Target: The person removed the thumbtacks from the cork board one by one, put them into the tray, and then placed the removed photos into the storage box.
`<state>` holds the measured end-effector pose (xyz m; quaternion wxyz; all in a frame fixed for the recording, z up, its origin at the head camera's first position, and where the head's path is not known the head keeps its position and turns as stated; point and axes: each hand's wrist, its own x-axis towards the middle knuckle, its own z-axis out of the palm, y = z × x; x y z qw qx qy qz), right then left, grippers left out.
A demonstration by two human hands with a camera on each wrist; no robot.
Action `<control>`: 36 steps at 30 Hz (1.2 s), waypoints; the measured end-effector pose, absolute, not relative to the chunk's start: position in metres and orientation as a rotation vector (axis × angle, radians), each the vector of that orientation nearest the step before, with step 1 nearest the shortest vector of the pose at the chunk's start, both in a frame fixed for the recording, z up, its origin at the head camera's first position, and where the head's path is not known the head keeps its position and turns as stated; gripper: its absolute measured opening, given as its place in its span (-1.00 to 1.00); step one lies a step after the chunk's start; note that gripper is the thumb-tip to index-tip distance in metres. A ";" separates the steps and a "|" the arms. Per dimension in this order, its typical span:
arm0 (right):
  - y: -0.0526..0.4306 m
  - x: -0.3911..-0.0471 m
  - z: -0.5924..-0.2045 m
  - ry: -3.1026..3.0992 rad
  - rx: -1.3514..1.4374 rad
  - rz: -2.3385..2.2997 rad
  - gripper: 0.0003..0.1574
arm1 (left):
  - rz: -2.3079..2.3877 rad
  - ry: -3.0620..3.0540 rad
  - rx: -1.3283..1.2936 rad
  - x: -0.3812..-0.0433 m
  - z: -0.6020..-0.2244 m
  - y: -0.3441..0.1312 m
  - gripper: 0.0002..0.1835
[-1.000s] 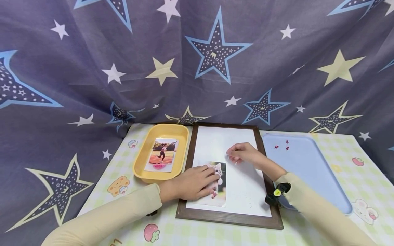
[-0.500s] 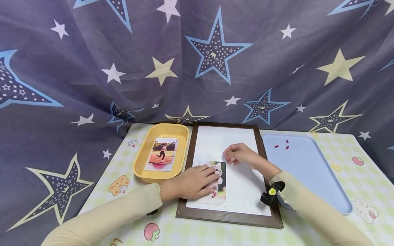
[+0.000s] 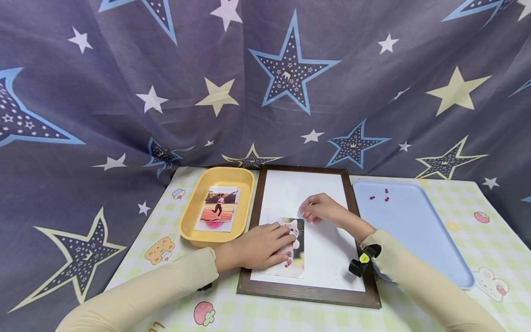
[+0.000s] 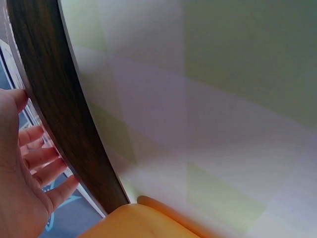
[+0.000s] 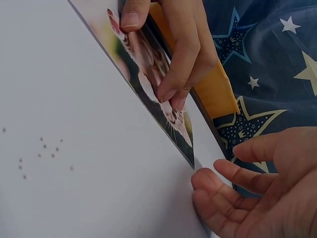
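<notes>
My left hand (image 3: 267,246) rests with its fingers spread on a photo of a kitten (image 3: 296,249). The photo lies on the lower left of a white board with a brown wooden frame (image 3: 309,299). Close to the photo's upper right corner is my right hand (image 3: 325,210), fingers bent and tips close together at the white surface. The right wrist view shows its fingertips (image 5: 207,179) beside that corner; whether something small is pinched there is hidden. In the left wrist view, the left hand (image 4: 29,168) reaches over the frame's edge.
Left of the board stands a yellow tray (image 3: 187,216) with photos, a runner's picture (image 3: 219,205) on top. A blue tray (image 3: 415,230) with several red push pins (image 3: 386,199) lies at the right. Behind hangs a star-patterned curtain (image 3: 274,138).
My right hand has shifted slightly left, toward the kitten photo's upper right corner, then stayed nearly still. The left hand and the photo have not moved.
</notes>
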<state>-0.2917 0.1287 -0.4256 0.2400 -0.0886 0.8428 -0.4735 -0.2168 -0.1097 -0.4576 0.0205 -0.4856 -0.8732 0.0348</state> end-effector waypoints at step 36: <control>0.120 -0.291 -0.425 2.340 -0.216 -1.240 -0.71 | 0.148 -2.744 -1.509 -0.215 -0.452 -0.108 -0.39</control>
